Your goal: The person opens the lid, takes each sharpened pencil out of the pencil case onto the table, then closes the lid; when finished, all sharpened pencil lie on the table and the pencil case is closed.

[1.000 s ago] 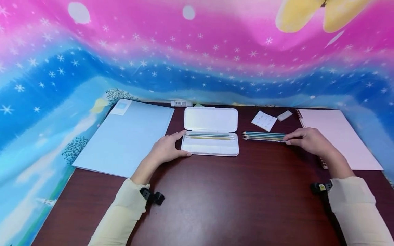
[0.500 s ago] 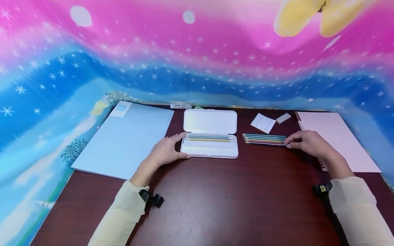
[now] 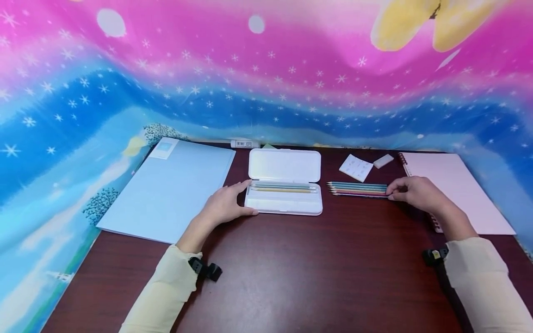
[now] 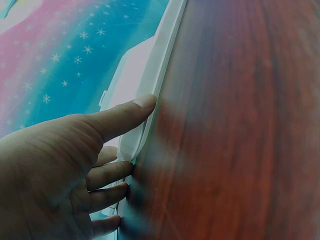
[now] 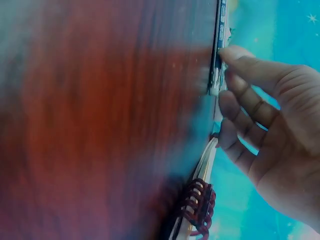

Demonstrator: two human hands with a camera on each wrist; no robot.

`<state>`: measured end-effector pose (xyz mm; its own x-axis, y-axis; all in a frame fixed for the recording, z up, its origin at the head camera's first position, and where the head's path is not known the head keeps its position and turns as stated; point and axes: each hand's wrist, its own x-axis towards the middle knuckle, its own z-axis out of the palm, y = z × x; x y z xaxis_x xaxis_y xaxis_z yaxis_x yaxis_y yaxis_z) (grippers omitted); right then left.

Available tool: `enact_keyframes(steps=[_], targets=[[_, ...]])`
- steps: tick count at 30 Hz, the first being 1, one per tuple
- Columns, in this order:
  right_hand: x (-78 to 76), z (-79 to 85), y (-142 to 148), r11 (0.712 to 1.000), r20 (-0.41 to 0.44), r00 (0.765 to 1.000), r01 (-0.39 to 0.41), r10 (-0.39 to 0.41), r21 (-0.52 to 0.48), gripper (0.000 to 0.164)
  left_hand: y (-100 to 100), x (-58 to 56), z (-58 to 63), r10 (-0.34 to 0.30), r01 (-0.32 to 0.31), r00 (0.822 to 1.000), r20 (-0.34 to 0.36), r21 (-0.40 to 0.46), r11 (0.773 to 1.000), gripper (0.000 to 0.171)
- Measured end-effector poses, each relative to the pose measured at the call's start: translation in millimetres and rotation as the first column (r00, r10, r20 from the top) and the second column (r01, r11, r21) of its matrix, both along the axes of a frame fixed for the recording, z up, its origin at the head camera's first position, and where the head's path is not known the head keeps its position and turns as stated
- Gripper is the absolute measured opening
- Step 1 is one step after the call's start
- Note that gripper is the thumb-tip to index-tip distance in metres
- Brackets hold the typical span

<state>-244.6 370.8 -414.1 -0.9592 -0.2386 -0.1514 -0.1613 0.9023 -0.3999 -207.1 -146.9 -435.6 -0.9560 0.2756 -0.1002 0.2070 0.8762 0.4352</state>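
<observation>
On the table lies a white pencil case (image 3: 287,206) with its lid raised. Several pencils (image 3: 283,189) rest in its rear part. My left hand (image 3: 222,203) holds the case's left end, thumb at the front edge and fingers at the back corner. In the left wrist view the thumb (image 4: 127,115) presses on the rim. To the right of the case, several coloured pencils (image 3: 358,189) lie side by side, points leftward. My right hand (image 3: 420,192) pinches their right ends between thumb and fingers. In the right wrist view the thumb touches a dark printed pencil (image 5: 218,55).
A light blue folder (image 3: 170,189) lies at left and a pink spiral notebook (image 3: 462,194) at right. Behind the pencils are a small patterned white square (image 3: 356,167) and a white eraser (image 3: 383,161). A white tube (image 3: 244,144) lies behind the case.
The coloured pencils have spread slightly, and a red one now shows in the row. Both hands stay almost in place. The head view has shifted a little.
</observation>
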Motion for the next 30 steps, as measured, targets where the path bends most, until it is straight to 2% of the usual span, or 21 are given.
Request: enact_keyframes(steps=[5, 11, 21, 26, 30], targets=[[0.0, 6.7, -4.7, 1.0, -0.031, 0.999, 0.018, -0.018, -0.008, 0.013, -0.1, -0.5, -0.7, -0.008, 0.009, 1.0, -0.01, 0.006, 1.0, 0.097], [-3.9, 14.9, -23.8, 0.998, -0.089, 0.996, -0.021, 0.016, -0.06, 0.018, -0.7, -1.0, -0.6, -0.01, 0.01, 1.0, -0.01, 0.0, 1.0, 0.095], [-10.2, 20.5, -82.4, 0.972, -0.151, 0.971, -0.202, 0.184, -0.119, 0.027, -1.1, 0.1, -1.9, -0.003, 0.003, 1.0, -0.005, -0.003, 1.0, 0.095], [-13.3, 25.4, -121.9, 0.952, -0.111, 0.959, -0.274, 0.26, -0.139, 0.026, -1.1, 0.4, -1.3, 0.0, 0.0, 1.0, -0.01, 0.001, 1.0, 0.095], [-15.0, 25.6, -153.7, 0.929, -0.074, 0.94, -0.34, 0.332, -0.144, 0.028, -0.9, 0.3, -1.4, 0.0, 0.0, 1.0, -0.016, 0.001, 1.0, 0.096]])
